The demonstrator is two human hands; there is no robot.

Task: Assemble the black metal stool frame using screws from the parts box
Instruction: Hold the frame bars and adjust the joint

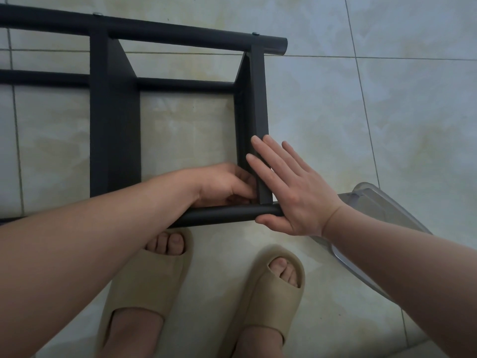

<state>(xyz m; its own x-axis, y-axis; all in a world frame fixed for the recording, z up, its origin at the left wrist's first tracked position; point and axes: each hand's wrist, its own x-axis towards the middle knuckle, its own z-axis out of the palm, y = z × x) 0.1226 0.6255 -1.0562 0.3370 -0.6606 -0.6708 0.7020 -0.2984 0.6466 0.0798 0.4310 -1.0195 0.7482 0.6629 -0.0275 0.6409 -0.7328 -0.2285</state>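
likely fastening near corner: right hand point(291, 187) flat, bracing crossbar point(254, 99); left hand point(222, 184) curled inside joint (grip unclear); next, keep parts aligned

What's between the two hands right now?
Head view: the flat black metal crosspiece of the stool frame, left hand curled at its inner side, right hand flat on its outer side.

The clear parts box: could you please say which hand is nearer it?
Right. The right hand rests on the stool frame beside the parts box; the left hand is farther left.
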